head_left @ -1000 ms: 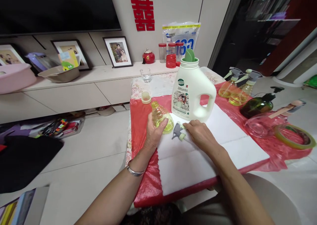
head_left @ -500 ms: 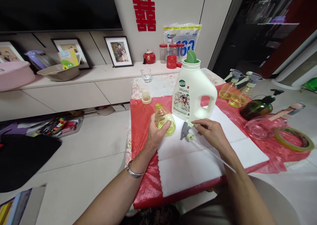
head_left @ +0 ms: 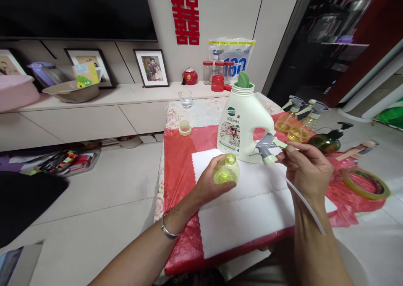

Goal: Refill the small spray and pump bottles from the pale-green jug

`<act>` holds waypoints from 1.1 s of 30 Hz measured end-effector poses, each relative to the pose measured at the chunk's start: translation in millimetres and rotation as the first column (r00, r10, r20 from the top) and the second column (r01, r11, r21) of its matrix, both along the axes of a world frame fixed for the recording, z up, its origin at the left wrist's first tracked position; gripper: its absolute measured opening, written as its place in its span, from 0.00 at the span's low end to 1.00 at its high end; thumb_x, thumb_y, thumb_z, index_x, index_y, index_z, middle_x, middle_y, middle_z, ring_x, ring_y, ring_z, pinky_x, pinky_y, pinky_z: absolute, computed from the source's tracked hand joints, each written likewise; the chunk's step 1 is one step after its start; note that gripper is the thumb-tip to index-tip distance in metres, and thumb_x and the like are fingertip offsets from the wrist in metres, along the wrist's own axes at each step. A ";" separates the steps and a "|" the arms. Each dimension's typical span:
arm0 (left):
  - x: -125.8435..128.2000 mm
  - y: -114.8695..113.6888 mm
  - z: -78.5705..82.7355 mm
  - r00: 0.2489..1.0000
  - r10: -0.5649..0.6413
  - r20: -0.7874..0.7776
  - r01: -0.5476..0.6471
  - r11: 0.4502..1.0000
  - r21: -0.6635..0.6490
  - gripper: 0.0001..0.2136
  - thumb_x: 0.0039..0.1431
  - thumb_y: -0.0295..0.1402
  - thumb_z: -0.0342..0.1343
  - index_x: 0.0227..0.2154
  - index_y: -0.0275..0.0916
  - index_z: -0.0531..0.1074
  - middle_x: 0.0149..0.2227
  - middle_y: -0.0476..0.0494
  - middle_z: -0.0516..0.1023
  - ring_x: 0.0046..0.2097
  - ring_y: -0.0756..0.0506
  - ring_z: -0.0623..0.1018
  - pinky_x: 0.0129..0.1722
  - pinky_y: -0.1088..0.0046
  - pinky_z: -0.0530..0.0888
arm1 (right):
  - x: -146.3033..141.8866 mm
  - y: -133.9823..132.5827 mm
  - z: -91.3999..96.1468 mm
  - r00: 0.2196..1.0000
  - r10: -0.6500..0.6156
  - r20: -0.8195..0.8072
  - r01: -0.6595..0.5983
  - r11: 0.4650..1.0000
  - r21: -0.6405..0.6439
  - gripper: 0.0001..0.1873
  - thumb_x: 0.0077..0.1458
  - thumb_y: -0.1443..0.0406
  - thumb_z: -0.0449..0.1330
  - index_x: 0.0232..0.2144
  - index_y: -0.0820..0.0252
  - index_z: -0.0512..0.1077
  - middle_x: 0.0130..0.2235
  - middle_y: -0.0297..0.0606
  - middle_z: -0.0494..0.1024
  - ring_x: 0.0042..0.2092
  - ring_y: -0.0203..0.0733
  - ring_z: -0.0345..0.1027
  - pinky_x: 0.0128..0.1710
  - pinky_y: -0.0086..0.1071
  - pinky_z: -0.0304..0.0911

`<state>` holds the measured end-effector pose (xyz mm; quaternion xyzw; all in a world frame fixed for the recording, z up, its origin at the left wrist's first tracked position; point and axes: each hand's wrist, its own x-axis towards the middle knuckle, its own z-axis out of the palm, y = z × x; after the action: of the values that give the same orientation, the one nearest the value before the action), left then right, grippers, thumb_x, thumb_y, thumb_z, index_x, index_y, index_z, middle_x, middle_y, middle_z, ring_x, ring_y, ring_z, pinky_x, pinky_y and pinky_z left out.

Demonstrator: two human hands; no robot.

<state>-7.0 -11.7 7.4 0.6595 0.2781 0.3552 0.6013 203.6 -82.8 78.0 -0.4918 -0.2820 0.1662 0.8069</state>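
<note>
My left hand (head_left: 210, 184) is wrapped round a small yellow-green clear bottle (head_left: 226, 169) with an open mouth, held above the white cloth (head_left: 248, 210). In my right hand (head_left: 307, 168) is pinched a grey and pale green spray trigger head (head_left: 267, 146), raised off the table, with its long clear dip tube (head_left: 302, 198) trailing down toward my forearm. A large white detergent jug (head_left: 243, 119) with a green funnel (head_left: 243, 80) in its neck stands just behind both hands.
A red plastic sheet (head_left: 179, 160) covers the small table. Two filled spray bottles (head_left: 299, 122), a dark green bottle (head_left: 324, 141), a pink bottle and a tape roll (head_left: 365, 184) lie at right. A small cap (head_left: 185, 128) and a glass (head_left: 186, 98) sit farther back.
My right hand picked the spray head up off the cloth and carried it up and right. My left hand brought the bottle nearer and to the right, over the cloth.
</note>
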 end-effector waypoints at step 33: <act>12.2 -14.5 135.7 0.954 -0.065 0.291 0.106 0.986 -0.127 0.16 0.52 0.37 0.69 0.42 0.38 0.74 0.40 0.44 0.80 0.38 0.46 0.81 0.37 0.69 0.80 | -40.5 -20.9 23.6 0.929 -0.126 0.349 0.019 0.956 0.294 0.12 0.55 0.68 0.66 0.44 0.57 0.79 0.41 0.39 0.76 0.39 0.42 0.76 0.43 0.41 0.74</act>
<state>5.2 -26.3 143.1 0.5684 0.1837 0.3999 0.6952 163.1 -103.6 101.7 -0.4027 -0.4290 -0.0002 0.8086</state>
